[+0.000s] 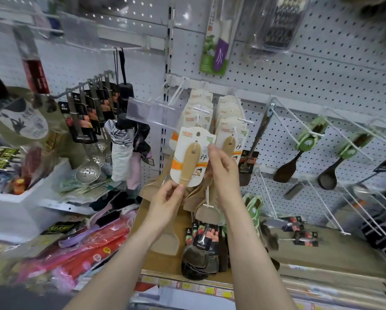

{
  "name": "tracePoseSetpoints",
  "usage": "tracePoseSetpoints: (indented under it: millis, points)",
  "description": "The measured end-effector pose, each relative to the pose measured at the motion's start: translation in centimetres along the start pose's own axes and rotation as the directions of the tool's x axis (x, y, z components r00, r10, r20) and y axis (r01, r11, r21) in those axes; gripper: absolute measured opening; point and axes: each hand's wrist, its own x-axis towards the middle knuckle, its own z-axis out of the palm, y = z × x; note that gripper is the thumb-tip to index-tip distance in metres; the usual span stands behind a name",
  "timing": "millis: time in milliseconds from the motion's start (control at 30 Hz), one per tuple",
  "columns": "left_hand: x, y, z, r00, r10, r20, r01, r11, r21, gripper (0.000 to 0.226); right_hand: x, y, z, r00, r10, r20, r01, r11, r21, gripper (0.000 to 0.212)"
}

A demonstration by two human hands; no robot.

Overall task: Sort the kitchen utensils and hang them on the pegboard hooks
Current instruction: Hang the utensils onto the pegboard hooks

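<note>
Left hand (169,195) pinching the lower handle of a carded wooden spatula (191,161), right hand (221,168) pinching the card's right edge; spatula held up before the pegboard (322,63), just in front of matching spatulas (198,101) on a white hook (201,110)

Straight ahead, two packed rows of carded wooden spatulas (210,110) crowd their hooks, and the held spatula (191,157) fills the space in front of them. A clear label holder (151,113) juts out just left of that spot. A black-handled turner (254,142) hangs close on the right. Lower down, wooden blades and a white hook tip (207,205) point toward you. Long white hooks (297,128) with green-carded spoons (308,140) reach out farther right. The widest open pegboard (322,63) lies above those hooks.
</note>
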Motion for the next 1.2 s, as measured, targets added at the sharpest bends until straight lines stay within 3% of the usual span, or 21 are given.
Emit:
tracePoseSetpoints:
  millis: [167, 433, 667, 933, 1200]
  points:
    - [0.1, -0.4, 1.0, 0.997, -0.053, 0.056, 0.051, 0.998, 0.035, 0.015, 0.2, 0.2, -0.7, 0.999, -0.011, -0.039, 0.009, 0.998, -0.064, 0.028]
    - [1.1, 0.4, 1.4, 0.999, -0.031, 0.018, 0.032, 0.999, -0.011, 0.016, 2.2, -1.2, 0.2, 0.996, -0.063, -0.060, 0.056, 0.992, -0.113, 0.042]
    - [2.5, 0.9, 1.2, 0.999, -0.035, 0.000, 0.035, 0.999, -0.011, 0.017, 4.6, -0.9, 1.2, 0.984, -0.029, -0.178, -0.005, 0.982, -0.190, 0.049]
    - [3.5, 0.5, 0.7, 0.999, -0.040, -0.001, 0.040, 0.999, -0.020, 0.017, 4.8, -1.2, 1.6, 0.984, -0.139, -0.108, 0.107, 0.958, -0.266, 0.046]
    - [4.1, 0.3, 0.1, 1.000, -0.025, 0.003, 0.025, 0.999, -0.032, 0.017, 4.5, -0.5, 2.4, 0.953, -0.185, -0.241, 0.119, 0.957, -0.266, 0.046]
